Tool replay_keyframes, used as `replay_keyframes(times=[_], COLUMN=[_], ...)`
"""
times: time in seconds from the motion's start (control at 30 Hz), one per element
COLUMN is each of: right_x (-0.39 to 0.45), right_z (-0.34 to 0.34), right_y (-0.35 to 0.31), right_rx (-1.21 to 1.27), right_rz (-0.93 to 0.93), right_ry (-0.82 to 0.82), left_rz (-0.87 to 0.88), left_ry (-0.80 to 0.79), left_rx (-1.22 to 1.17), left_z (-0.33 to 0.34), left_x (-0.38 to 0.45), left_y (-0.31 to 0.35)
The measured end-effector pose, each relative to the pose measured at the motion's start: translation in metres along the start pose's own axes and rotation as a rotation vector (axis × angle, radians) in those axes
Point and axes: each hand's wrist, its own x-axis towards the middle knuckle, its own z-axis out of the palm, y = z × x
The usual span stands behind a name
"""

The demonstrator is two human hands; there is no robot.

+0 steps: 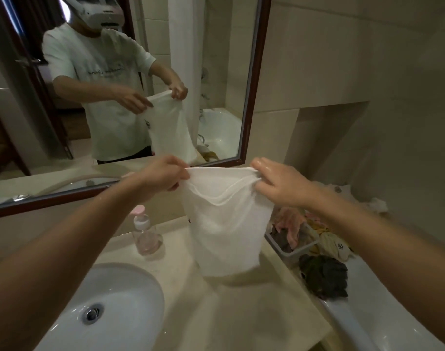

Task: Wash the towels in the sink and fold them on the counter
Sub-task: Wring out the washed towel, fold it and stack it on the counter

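Head view, left hand and right hand pinching white towel top corners, fingertips hidden in cloth

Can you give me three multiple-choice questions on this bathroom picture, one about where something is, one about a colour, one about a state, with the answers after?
1. Where does the soap bottle stand?
A. On the counter behind the sink
B. Inside the sink
C. In the basket

2. What colour is the bottle's pump top?
A. Green
B. Pink
C. Black

3. How is the white towel held?
A. Lying flat on the counter
B. Balled up in one hand
C. Hanging from its top edge, pinched by both hands

Answers:
1 A, it stands on the counter between sink and mirror.
2 B, the pump is pale pink.
3 C, the left hand and right hand each pinch a top corner and the towel hangs above the counter.
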Motion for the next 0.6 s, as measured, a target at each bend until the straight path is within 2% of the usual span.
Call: replay_keyframes(times=[0.13, 0.23, 0.3, 0.37, 0.47, 0.53, 0.6], right_x=[0.004, 0.01, 0.013, 0.014, 0.017, 0.022, 0.03], right_z=[0.005, 0.007, 0.01, 0.017, 0.022, 0.021, 0.019], right_y=[0.004, 0.013, 0.015, 0.016, 0.016, 0.016, 0.018], right_rx=[-0.161, -0.055, 0.003, 0.029, 0.112, 0.132, 0.1], right_rz=[-0.1, -0.119, -0.11, -0.092, -0.07, -0.074, -0.093], right_ry=[-0.109, -0.024, 0.006, 0.015, 0.04, 0.04, 0.029], left_rz=[0.043, 0.279, 0.418, 0.497, 0.64, 0.692, 0.682], left_ry=[0.056, 0.087, 0.097, 0.054, -0.04, 0.023, 0.084], left_rx=[-0.126, 0.122, 0.184, 0.226, 0.539, 0.651, 0.614], left_z=[0.012, 0.011, 0.011, 0.01, 0.007, 0.006, 0.004], left_x=[-0.004, -0.006, -0.006, -0.006, -0.001, 0.008, 0.018], left_y=[-0.017, -0.029, -0.036, -0.043, -0.057, -0.068, -0.068])
